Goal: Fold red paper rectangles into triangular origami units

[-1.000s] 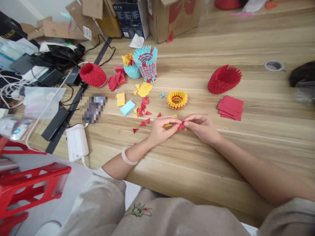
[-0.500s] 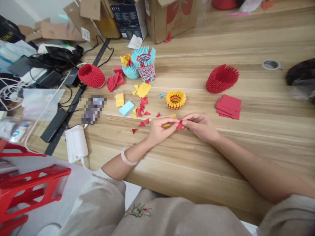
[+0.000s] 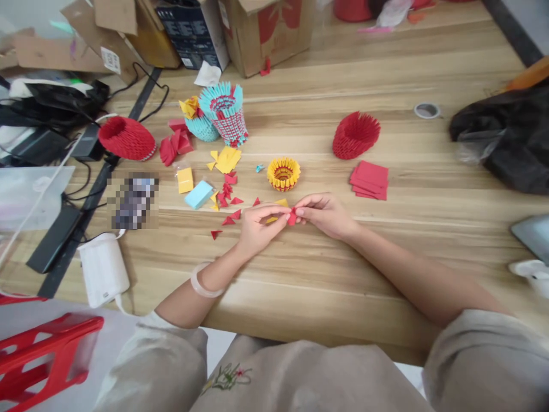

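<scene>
Between the fingertips of both hands is a small red folded paper piece (image 3: pixel 292 217). My left hand (image 3: pixel 259 226) pinches its left side, and my right hand (image 3: pixel 326 214) pinches its right side. Partly hidden behind my left fingers lies yellow paper (image 3: pixel 281 203). Just beyond the hands stands a yellow and red ring of folded paper (image 3: pixel 283 174). Several red paper triangles (image 3: pixel 231 217) are scattered left of my left hand. A stack of red paper sheets (image 3: pixel 369 180) lies beyond my right hand.
A red paper vessel (image 3: pixel 355 135) stands at the back right, a blue and red paper vase (image 3: pixel 226 114) at the back left. Left are a blue paper pack (image 3: pixel 199 194), a phone (image 3: pixel 134 201) and a white power bank (image 3: pixel 103 270). A black bag (image 3: pixel 506 137) lies right.
The view has swung to the right, so the things on the table appear farther left. Both hands still hold the red paper piece, its shape looking slightly narrower.
</scene>
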Demonstrator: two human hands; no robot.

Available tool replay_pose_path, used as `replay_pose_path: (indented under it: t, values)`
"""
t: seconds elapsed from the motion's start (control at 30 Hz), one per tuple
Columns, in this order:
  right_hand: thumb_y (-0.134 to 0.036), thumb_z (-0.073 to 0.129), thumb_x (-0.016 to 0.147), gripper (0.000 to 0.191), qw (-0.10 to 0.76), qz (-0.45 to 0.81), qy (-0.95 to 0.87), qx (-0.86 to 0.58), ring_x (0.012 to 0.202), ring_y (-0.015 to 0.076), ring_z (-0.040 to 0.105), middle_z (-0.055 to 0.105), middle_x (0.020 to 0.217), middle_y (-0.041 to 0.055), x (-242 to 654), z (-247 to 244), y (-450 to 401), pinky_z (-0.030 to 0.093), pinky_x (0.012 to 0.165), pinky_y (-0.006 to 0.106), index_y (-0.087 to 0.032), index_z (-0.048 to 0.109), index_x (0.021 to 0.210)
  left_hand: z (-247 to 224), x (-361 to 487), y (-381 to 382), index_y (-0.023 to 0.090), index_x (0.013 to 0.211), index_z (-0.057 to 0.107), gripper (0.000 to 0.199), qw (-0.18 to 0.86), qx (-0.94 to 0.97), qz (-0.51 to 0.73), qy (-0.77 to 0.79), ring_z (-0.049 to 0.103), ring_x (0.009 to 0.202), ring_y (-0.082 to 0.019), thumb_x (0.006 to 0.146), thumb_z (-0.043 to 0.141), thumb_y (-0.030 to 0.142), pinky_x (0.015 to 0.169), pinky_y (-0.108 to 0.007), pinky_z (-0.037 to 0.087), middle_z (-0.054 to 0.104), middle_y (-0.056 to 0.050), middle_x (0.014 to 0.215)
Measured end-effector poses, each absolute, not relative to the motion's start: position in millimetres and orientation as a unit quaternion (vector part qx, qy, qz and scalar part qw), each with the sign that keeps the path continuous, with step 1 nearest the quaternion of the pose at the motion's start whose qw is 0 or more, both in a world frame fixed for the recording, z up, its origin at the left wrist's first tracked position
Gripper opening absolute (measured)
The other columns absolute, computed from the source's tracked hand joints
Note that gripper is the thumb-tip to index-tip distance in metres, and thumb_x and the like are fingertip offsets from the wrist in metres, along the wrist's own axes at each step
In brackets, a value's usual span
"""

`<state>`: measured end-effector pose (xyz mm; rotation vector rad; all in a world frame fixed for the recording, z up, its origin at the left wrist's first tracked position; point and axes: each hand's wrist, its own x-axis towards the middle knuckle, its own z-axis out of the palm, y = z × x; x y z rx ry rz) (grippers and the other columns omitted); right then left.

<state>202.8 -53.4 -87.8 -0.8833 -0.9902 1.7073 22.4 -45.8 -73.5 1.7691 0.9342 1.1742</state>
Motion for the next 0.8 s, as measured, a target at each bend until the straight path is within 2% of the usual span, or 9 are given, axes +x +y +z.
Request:
replay_pose_path:
  t: [0.37,0.8]
  values:
    - [-0.028,0.081,0.064,0.019,0.475,0.700,-0.400,-0.353,0.055,0.0079,0.058,0.069,0.062,0.0019,202.1,-85.9,-50.8,0.045,0.055,0.021,-0.014,0.070,0.071,-73.0,23.6,-44.6,0.018,0.080,0.075,0.009,0.378,0.717,0.457,0.365,0.069,0.071,-0.016,0.073,0.070,0.017,0.068,-0.027,0.056,0.074,-0.006,0.078]
    - [-0.025,0.080,0.065,0.017,0.488,0.680,-0.417,-0.355,0.055,0.0077,0.056,0.069,0.063,0.0015,202.9,-90.0,-52.5,0.045,0.056,0.022,-0.014,0.069,0.070,-71.4,23.3,-47.1,0.018,0.081,0.075,0.010,0.289,0.773,0.450,0.342,0.070,0.070,-0.016,0.075,0.067,0.015,0.068,-0.025,0.057,0.075,-0.006,0.081]
